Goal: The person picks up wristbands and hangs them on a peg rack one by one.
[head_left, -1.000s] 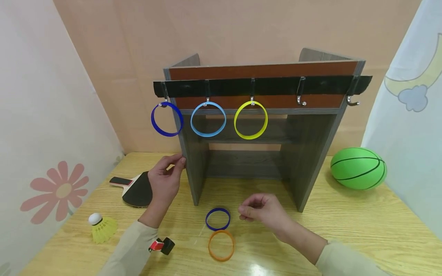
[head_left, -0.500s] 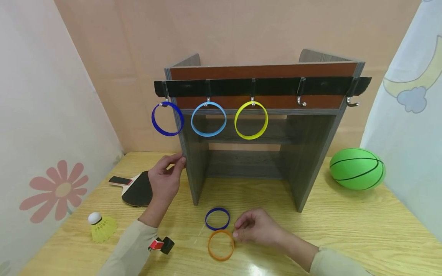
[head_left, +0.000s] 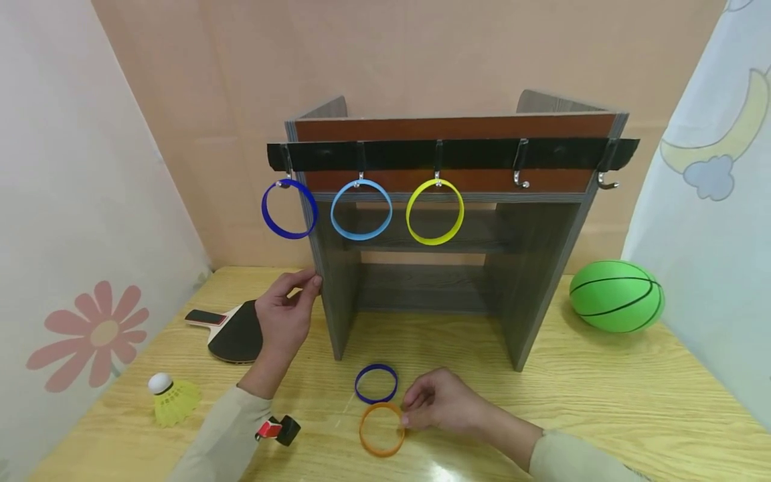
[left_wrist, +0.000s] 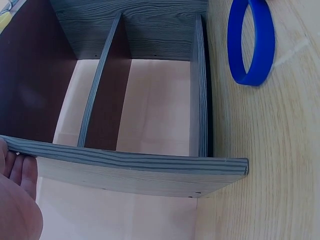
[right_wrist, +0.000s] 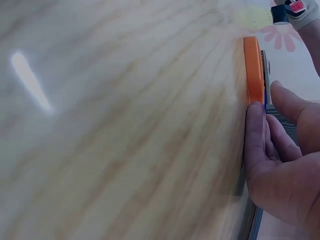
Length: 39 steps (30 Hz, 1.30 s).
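Fingers and thumb of my left hand (head_left: 286,318) grip the front edge of the left side panel of a grey shelf (head_left: 334,294); in the left wrist view the hand (left_wrist: 17,195) is partly cut off. An orange ring (head_left: 382,430) lies flat on the table, meeting a dark blue ring (head_left: 376,366). At the orange ring's right side, my right hand (head_left: 442,405) touches it with a fingertip. The right wrist view shows that fingertip against the ring (right_wrist: 253,70), the thumb standing apart. Blue, light blue and yellow rings (head_left: 462,214) hang from hooks.
Two hooks at the right (head_left: 521,183) of the black strip (head_left: 476,155) carry nothing. A paddle (head_left: 237,335) and a shuttlecock (head_left: 175,402) lie on the left, a green ball (head_left: 617,296) on the right. A small black item (head_left: 288,430) is at my left sleeve.
My right hand has come down and slightly left, from beside the dark blue ring to the orange ring's edge. The left hand keeps its grip on the panel. The head view has shifted slightly.
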Each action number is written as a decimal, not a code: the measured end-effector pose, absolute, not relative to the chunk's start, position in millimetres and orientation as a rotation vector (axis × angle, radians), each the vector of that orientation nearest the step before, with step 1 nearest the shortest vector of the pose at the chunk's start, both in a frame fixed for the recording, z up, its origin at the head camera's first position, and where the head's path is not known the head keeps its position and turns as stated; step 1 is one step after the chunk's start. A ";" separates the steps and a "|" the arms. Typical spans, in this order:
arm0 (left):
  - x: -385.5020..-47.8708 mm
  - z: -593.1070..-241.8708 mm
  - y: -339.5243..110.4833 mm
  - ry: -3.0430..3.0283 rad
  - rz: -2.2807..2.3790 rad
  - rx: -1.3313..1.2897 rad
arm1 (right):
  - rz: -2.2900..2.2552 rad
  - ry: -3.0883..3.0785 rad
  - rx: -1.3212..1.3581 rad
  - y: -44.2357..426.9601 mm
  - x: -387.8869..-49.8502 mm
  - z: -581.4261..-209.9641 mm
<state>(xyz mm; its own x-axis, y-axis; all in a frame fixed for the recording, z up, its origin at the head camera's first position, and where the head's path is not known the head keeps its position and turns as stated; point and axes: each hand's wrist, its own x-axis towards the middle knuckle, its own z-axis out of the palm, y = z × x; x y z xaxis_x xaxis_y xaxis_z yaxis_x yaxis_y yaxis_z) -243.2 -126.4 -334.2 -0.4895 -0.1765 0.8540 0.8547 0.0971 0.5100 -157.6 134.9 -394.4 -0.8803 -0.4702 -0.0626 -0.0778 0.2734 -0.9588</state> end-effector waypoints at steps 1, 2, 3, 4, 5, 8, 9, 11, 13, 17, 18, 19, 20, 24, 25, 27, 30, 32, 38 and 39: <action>-243.2 -334.3 -126.7 -1.527 -1.529 -0.694 | -1.625 2.223 -0.495 133.8 -157.7 -394.0; -243.1 -334.5 -127.1 -1.529 -1.527 -0.691 | -1.611 2.235 -0.493 132.8 -157.6 -393.6; -243.0 -334.5 -127.3 -1.530 -1.524 -0.692 | -1.596 2.251 -0.493 131.6 -157.6 -393.3; -243.2 -334.5 -127.5 -1.530 -1.524 -0.695 | -1.587 2.257 -0.485 130.7 -157.4 -393.1; -243.1 -334.4 -127.5 -1.529 -1.526 -0.700 | -1.579 2.263 -0.477 129.8 -157.2 -392.8; -243.3 -334.0 -127.8 -1.530 -1.530 -0.707 | -1.544 2.297 -0.483 127.5 -156.7 -391.1; -243.3 -333.8 -127.8 -1.531 -1.530 -0.709 | -1.535 2.301 -0.484 126.7 -156.6 -390.5; -243.3 -333.6 -128.0 -1.535 -1.528 -0.704 | -1.509 2.319 -0.492 125.4 -156.5 -389.2; -243.3 -333.6 -128.3 -1.537 -1.523 -0.701 | -1.488 2.327 -0.500 124.5 -156.4 -388.7; -242.7 -334.1 -128.6 -1.548 -1.513 -0.703 | -1.452 2.360 -0.532 123.5 -156.2 -390.0; -242.0 -333.7 -128.5 -1.550 -1.511 -0.706 | -1.443 2.371 -0.544 123.5 -156.2 -390.6; -241.2 -333.0 -128.2 -1.552 -1.507 -0.710 | -1.434 2.382 -0.557 123.6 -156.2 -391.2; -239.8 -331.8 -127.5 -1.554 -1.505 -0.712 | -1.429 2.387 -0.567 123.6 -156.3 -391.6; -229.8 -322.7 -123.5 -1.555 -1.501 -0.719 | -1.418 2.400 -0.600 124.1 -156.4 -392.9; -227.3 -320.4 -122.6 -1.556 -1.502 -0.720 | -1.423 2.394 -0.602 124.2 -156.4 -392.9; -223.3 -316.9 -121.3 -1.561 -1.505 -0.719 | -1.426 2.396 -0.608 124.2 -156.4 -392.8; -221.9 -315.2 -120.9 -1.564 -1.509 -0.720 | -1.425 2.392 -0.612 124.1 -156.4 -392.0; -221.9 -314.9 -121.1 -1.564 -1.512 -0.722 | -1.417 2.394 -0.615 124.1 -156.5 -391.3; -224.0 -315.7 -121.9 -1.559 -1.520 -0.721 | -1.404 2.405 -0.621 124.2 -156.6 -390.5; -226.7 -318.2 -122.7 -1.553 -1.522 -0.722 | -1.404 2.412 -0.627 124.4 -156.5 -390.8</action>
<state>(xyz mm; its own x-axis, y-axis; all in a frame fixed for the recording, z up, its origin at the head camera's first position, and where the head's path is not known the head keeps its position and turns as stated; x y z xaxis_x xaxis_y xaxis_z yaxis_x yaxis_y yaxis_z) -226.7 -122.7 -318.2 -0.4952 -0.1446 0.8566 0.8535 0.1029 0.5108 -156.5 124.4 -390.8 -0.8667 -0.4982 -0.0226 -0.2264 0.4334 -0.8723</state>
